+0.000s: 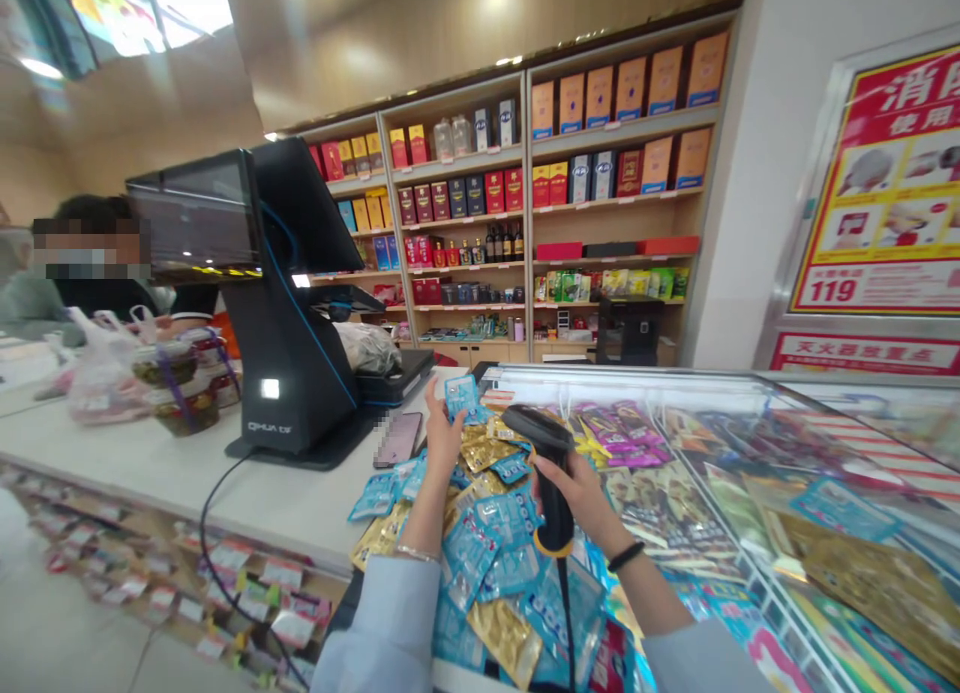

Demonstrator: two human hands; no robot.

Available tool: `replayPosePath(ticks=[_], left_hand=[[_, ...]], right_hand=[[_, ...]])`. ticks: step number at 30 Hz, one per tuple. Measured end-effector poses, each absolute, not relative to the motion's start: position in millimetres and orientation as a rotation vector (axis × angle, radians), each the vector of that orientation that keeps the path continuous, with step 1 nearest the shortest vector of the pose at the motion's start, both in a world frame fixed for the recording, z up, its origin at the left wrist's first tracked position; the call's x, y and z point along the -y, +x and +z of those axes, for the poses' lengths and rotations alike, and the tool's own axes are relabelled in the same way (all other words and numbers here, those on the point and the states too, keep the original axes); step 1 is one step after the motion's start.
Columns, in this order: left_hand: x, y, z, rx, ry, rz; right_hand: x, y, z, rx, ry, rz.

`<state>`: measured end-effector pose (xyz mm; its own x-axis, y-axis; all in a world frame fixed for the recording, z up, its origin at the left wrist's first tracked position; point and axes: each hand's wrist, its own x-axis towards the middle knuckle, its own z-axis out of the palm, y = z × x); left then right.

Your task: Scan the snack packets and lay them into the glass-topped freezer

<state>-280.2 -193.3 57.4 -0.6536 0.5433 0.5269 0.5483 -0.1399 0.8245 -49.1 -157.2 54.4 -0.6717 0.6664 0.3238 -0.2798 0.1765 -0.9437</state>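
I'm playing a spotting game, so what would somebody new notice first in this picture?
Probably the big heap of shiny blue and gold packets in the middle, with the right hand holding a black scanner over it and the left hand holding up one blue packet. Next might come the tall black screen stand on the counter at the left, and the bright red and yellow poster on the wall at the right.

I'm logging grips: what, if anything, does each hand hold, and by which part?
The right hand holds a scanner by its handle. The left hand holds a blue packet near its lower left edge.
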Motion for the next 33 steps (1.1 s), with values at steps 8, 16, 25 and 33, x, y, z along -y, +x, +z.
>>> replayPosePath(ticks=[8,16,25,33], left_hand=[[193.3,-267.7,59.7,2.001,-1.378,-1.729],[193.1,-264.9,61.8,2.018,-1.383,-1.735],[191.3,-267.1,58.9,1.982,-1.398,-1.751],[194.5,-269.5,66.1,2.159,-1.419,-1.555]], right_hand=[[162.8,-43.7,59.5,1.658,-0.330,1.585],[158.3,-47.4,50.2,1.692,-0.344,1.578],[160.4,-47.9,49.2,1.691,-0.372,1.616],[159.5,-52.1,47.9,1.454,-0.305,1.835]])
